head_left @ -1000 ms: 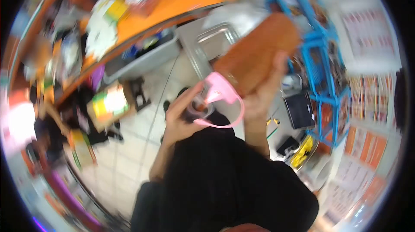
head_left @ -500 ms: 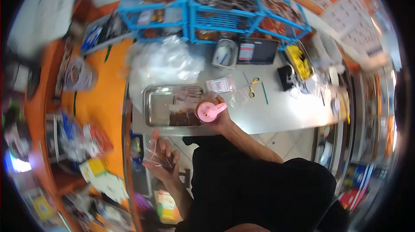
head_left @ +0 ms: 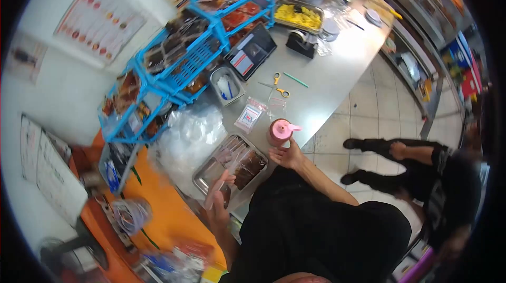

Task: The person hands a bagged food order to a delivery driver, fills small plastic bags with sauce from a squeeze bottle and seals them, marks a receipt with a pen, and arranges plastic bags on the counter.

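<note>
My left hand (head_left: pixel 219 205) is raised over the near left edge of a metal tray (head_left: pixel 203 184). Its fingers are bent around a thin piece of clear plastic (head_left: pixel 212 194), whose kind I cannot make out. Flat packs of dark brown food (head_left: pixel 247 172) lie in the tray. At the table's near edge stands a bottle of brown contents with a pink pump-style lid (head_left: pixel 281 129). Close against its near side is my right hand (head_left: pixel 287 157), fingers apart and not wrapped around it.
Beyond the tray are a heap of clear plastic bags (head_left: pixel 192 130), a small printed packet (head_left: pixel 250 116), yellow scissors (head_left: pixel 278 87) and a green stick (head_left: pixel 295 79). Blue racks (head_left: pixel 197 59) line the wall. A tape dispenser (head_left: pixel 301 44) sits farther right. Another person (head_left: pixel 421 177) is at the right.
My view has swung to the right, turning the scene. My right hand has loosened from the bottle, which now stands lower, beside the tray. My left hand has risen toward the tray.
</note>
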{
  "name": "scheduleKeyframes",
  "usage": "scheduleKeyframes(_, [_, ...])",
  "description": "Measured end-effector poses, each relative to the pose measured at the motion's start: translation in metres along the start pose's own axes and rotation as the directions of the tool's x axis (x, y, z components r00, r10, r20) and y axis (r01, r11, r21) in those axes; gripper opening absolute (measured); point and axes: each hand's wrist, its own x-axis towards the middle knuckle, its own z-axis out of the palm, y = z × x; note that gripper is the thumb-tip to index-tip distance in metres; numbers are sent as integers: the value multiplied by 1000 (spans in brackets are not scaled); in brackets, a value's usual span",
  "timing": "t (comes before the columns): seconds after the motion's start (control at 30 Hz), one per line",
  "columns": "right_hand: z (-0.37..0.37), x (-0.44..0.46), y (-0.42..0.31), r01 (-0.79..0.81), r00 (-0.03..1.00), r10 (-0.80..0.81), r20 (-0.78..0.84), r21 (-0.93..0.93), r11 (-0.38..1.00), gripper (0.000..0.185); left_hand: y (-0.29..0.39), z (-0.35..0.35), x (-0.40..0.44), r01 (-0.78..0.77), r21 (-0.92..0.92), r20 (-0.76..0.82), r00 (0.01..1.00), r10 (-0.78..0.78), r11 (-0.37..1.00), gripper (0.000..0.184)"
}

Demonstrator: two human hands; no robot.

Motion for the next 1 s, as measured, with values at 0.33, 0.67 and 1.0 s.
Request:
scheduleKeyframes(0.33, [9,-179,63,811,584,-679,445,-285,511,18,0,37,74,-142,106,497,865,71,984,51])
scheduleKeyframes(0.67, [3,-239,114,994,58,-754,655,-112,-20,14,-3,75,41,-217,-11,697,699,163,976,39])
scheduleKeyframes(1.0, [-48,-251,195,983,140,-865,482,-171,64,13,-29,31,-50,-24,-67,549,834,57,997,21])
